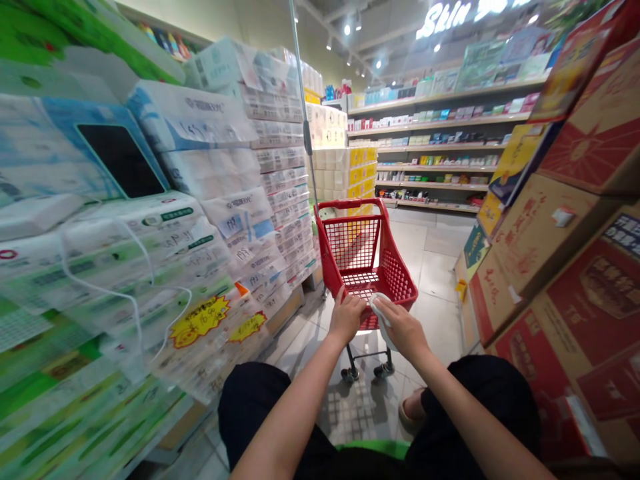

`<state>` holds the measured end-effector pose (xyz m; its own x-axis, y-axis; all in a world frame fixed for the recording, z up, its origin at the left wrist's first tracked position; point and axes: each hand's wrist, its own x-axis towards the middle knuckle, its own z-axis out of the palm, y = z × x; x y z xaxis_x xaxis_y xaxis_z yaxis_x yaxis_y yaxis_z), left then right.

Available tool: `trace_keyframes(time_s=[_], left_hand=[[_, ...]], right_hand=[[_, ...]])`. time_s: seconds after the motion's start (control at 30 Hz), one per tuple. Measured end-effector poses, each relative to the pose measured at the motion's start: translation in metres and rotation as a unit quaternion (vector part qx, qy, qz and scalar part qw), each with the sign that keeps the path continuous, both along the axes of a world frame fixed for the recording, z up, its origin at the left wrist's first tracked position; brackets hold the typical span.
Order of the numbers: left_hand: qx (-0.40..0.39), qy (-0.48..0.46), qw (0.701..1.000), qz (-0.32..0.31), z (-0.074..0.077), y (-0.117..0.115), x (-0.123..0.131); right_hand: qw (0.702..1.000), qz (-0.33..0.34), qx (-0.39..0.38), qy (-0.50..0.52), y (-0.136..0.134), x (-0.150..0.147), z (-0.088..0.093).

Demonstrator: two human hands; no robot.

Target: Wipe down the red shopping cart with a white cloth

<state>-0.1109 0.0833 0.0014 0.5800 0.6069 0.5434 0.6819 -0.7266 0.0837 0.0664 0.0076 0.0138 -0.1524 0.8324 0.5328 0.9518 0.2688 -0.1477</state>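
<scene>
A small red plastic shopping cart (407, 283) with lattice walls stands in front of my knees, and a tall thin pole rises from its far left corner. My left hand (347, 315) is closed over the near rim of the basket, its fingers curled toward the inside. Just to its right, my right hand (404, 328) grips a white cloth (384, 310) and presses it against the same near rim. My fingers partly hide both the cloth and the rim there.
Stacked tissue packs (215, 167) line the left side, with a dark-screened phone (123, 160) and a white cable (105, 288) on them. Cardboard boxes (540, 233) are piled on the right. Stocked shelves (430, 150) stand behind the cart, across the tiled floor (435, 260).
</scene>
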Motion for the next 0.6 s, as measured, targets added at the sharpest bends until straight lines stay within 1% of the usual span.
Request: trace_keyframes(time_s=[0.07, 0.17, 0.33, 0.6], left_hand=[[0.001, 0.003, 1.000, -0.002, 0.001, 0.000, -0.003], [-0.001, 0.012, 1.000, -0.005, 0.001, 0.000, -0.005], [-0.003, 0.011, 1.000, -0.002, 0.001, 0.000, -0.001], [0.009, 0.014, 0.999, -0.029, 0.000, 0.006, 0.000]], right_hand=[[1.000, 0.013, -0.008, 0.002, 0.000, 0.000, 0.000], [1.000, 0.018, -0.008, -0.001, 0.001, 0.011, 0.000], [1.000, -0.004, -0.001, -0.005, 0.003, 0.024, -0.003], [0.998, -0.057, -0.021, -0.018, 0.000, 0.013, 0.002]])
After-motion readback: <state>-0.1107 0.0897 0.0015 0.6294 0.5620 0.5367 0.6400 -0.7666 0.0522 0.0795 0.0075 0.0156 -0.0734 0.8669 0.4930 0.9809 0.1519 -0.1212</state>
